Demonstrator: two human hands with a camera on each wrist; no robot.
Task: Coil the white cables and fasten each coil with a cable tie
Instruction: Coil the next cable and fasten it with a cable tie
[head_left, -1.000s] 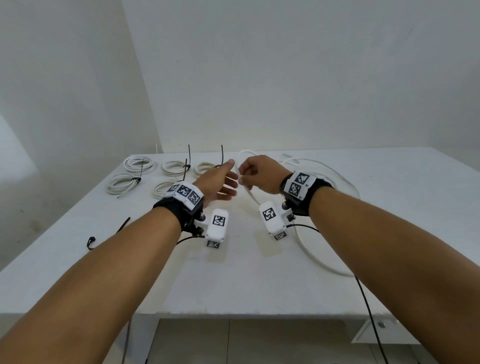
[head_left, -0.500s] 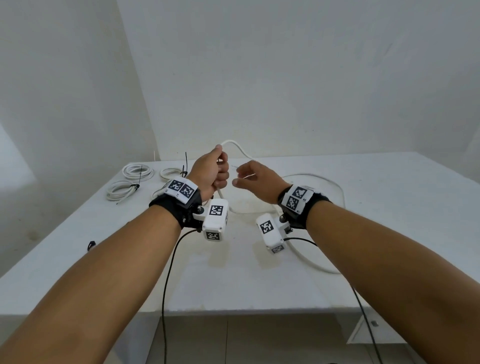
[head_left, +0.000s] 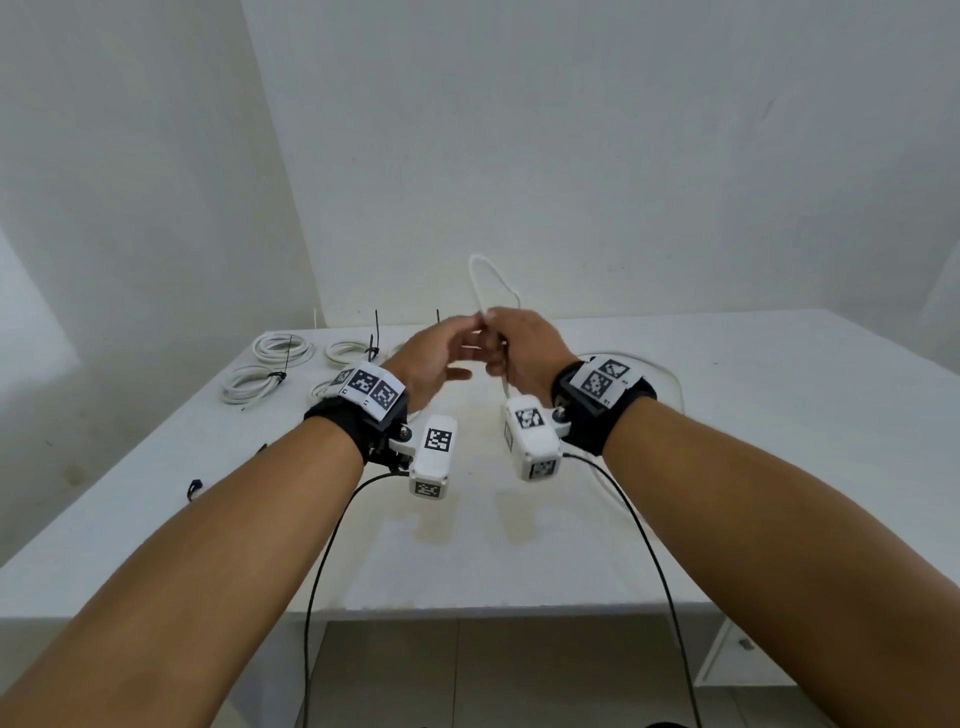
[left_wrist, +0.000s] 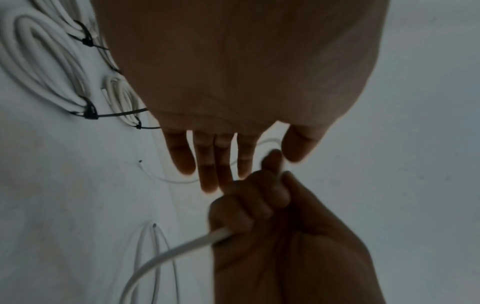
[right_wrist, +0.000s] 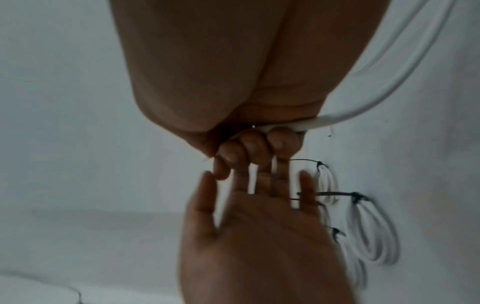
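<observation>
Cable loop held aloft, ready for the next turn

Round white plastic-sheathed cable (head_left: 480, 280) rises in a narrow loop above our right hand (head_left: 524, 353), whose fingers are curled tight round it. Its slack runs down past the wrist and trails across the white table (head_left: 779, 415). Our left hand (head_left: 436, 356) sits just beside the right, fingers straight and spread, gripping nothing; in the left wrist view its fingertips (left_wrist: 209, 185) appear to meet the right knuckles. We judge the cable light and springy, smooth enough to slip, so each turn is best pinched where strands cross. Several finished white cable coils (head_left: 283, 351), each bound with a black cable tie (head_left: 278, 375), lie at the table's far left.
</observation>
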